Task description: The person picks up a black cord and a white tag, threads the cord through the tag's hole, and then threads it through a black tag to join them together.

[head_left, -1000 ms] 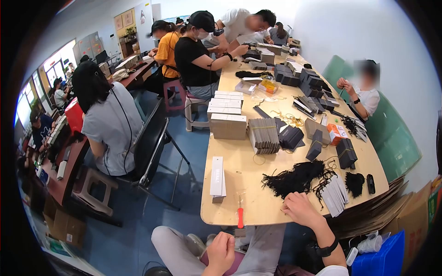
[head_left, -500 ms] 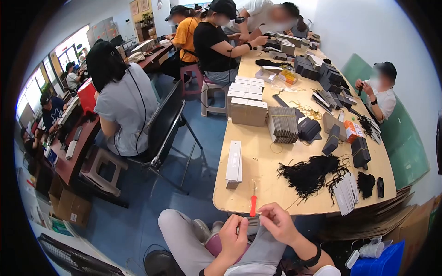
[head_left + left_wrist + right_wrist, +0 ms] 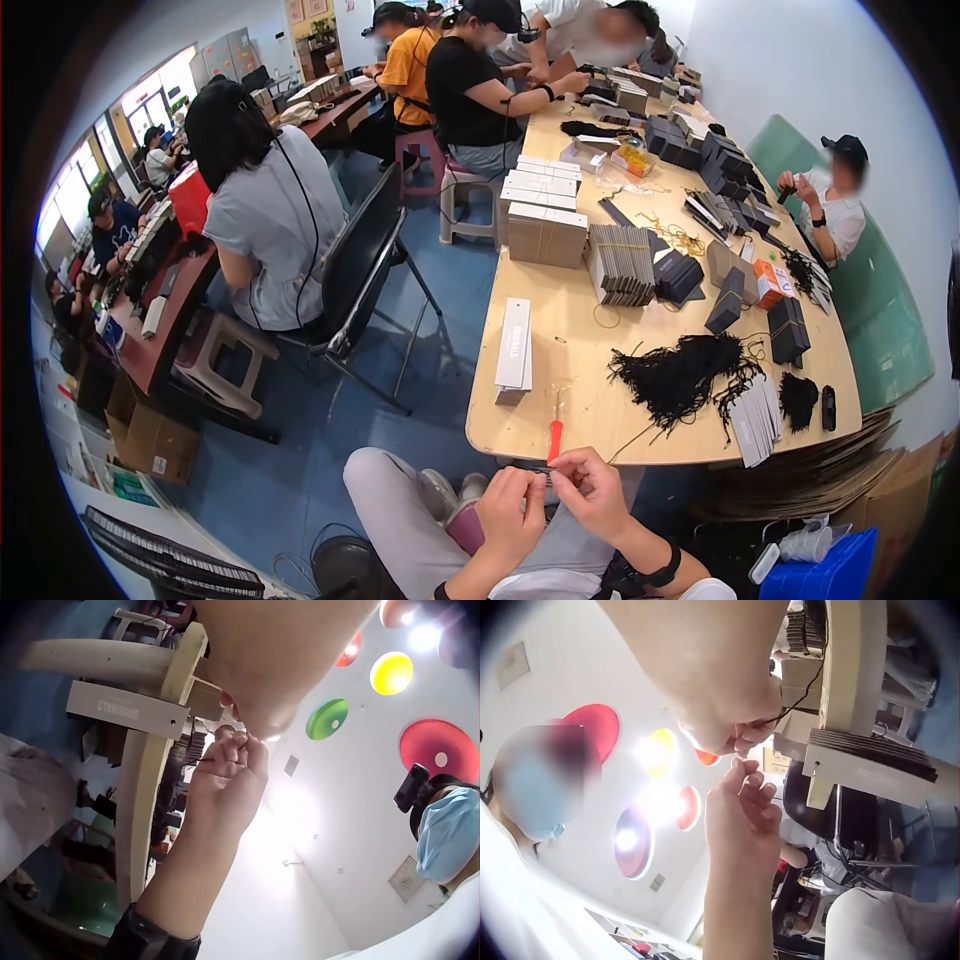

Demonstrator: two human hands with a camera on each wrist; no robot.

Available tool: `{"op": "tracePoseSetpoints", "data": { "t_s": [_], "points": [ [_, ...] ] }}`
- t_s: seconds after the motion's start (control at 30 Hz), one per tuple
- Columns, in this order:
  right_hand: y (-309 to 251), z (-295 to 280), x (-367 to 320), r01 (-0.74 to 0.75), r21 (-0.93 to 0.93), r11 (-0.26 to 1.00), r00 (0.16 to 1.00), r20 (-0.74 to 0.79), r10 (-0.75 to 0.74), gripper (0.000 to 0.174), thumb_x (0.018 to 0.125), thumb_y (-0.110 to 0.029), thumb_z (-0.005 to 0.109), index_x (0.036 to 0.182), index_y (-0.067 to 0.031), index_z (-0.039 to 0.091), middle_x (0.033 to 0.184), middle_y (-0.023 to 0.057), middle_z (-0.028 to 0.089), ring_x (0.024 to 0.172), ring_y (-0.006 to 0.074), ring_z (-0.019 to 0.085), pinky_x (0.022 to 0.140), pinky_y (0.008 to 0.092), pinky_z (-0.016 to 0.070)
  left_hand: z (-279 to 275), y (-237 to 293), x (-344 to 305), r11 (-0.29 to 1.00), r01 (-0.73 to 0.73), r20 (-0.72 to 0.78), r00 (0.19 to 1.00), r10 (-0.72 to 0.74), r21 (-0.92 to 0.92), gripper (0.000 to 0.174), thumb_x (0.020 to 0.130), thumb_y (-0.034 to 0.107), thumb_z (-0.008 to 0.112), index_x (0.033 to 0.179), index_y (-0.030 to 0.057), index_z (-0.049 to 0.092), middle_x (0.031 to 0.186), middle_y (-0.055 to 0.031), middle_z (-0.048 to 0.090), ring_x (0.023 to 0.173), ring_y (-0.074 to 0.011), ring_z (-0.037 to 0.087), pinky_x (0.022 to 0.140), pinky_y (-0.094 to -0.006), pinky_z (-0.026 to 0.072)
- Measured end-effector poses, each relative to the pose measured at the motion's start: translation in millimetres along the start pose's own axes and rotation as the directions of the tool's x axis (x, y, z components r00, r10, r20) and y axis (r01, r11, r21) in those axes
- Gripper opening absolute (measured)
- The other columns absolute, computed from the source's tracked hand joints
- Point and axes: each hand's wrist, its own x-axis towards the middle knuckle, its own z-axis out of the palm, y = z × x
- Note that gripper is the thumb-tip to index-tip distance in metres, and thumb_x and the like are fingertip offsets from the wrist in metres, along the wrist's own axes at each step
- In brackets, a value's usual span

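Over the lap, in the head view, my right hand (image 3: 597,497) and left hand (image 3: 512,512) meet at the fingertips. A thin black cord (image 3: 799,703) runs from the right hand's pinched fingers towards the table edge in the right wrist view. The left hand's thumb and forefinger come together close to them; I cannot tell what lies between them. Just below the hands is a stack of grey tags (image 3: 885,769), each with a hole, lettered ORIGINALS in the left wrist view. My hands hide most of it in the head view.
A red-handled tool (image 3: 555,440) with a thin shaft lies at the table's (image 3: 490,430) front edge. Further in are a white tag stack (image 3: 514,345), a heap of black cords (image 3: 680,375) and fanned tags (image 3: 755,420). An empty-seated black chair (image 3: 365,270) stands left.
My right hand has left the table edge by the black cords and moved left and down to the left hand. The head view has shifted, with the table now further right.
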Motion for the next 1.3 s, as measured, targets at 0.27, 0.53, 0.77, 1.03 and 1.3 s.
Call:
{"op": "tracePoseSetpoints", "data": {
  "t_s": [0.27,0.53,0.77,1.03,1.3],
  "points": [
    [7,-4,-3,-0.259,0.366,0.894,0.966,0.085,0.245,0.01,0.091,-0.004,0.058,0.098,0.0002,0.052,0.079,0.0058,0.06,0.062,0.0073,0.054,0.054,0.0197,0.0433,4,-3,-3,0.995,-0.1,-0.079,0.992,0.101,0.016,0.005,0.082,0.002,0.064,0.086,0.0003,0.065,0.075,-0.0087,0.062,0.066,-0.02,0.059,0.057,-0.0285,0.0459],
    [9,-8,2,-0.312,0.422,0.851,0.95,0.154,0.271,0.015,0.09,-0.005,0.06,0.102,-0.0032,0.051,0.075,0.006,0.06,0.059,0.0062,0.052,0.048,0.0186,0.0387,-7,-5,-7,0.903,0.209,0.091,0.978,-0.188,-0.374,0.007,0.084,0.004,0.064,0.09,-0.0003,0.067,0.086,-0.0072,0.062,0.074,-0.011,0.059,0.06,-0.0221,0.0462],
    [22,-34,7,-0.389,0.763,0.516,0.911,0.401,0.095,0.016,0.093,-0.013,0.056,0.106,-0.0023,0.055,0.078,0.008,0.063,0.06,0.0098,0.055,0.049,0.0204,0.0405,-4,-10,-12,0.695,0.34,0.122,0.931,-0.344,-0.634,0.006,0.09,0.003,0.057,0.087,-0.0018,0.061,0.095,-0.0048,0.055,0.077,-0.0068,0.053,0.065,-0.0199,0.0441],
    [0,-61,39,-0.04,0.243,0.969,0.971,-0.218,0.095,0.015,0.091,-0.015,0.059,0.092,0.0,0.062,0.072,0.0087,0.066,0.057,0.0126,0.06,0.053,0.0229,0.047,-25,6,-7,0.958,0.022,0.131,0.991,0.016,-0.284,0.007,0.084,0.006,0.063,0.087,0.0006,0.061,0.094,-0.0106,0.06,0.087,-0.0206,0.058,0.076,-0.0292,0.0468],
    [-29,-6,9,0.358,-0.582,0.73,0.928,0.136,-0.346,0.008,0.078,-0.008,0.071,0.081,-0.0025,0.067,0.063,0.0075,0.062,0.049,0.0135,0.058,0.049,0.0233,0.0456,-11,10,-16,0.338,0.486,0.381,0.863,-0.332,-0.806,0.005,0.092,0.005,0.055,0.094,0.0002,0.057,0.112,-0.014,0.06,0.1,-0.0163,0.056,0.089,-0.0302,0.043]
  ]
}}
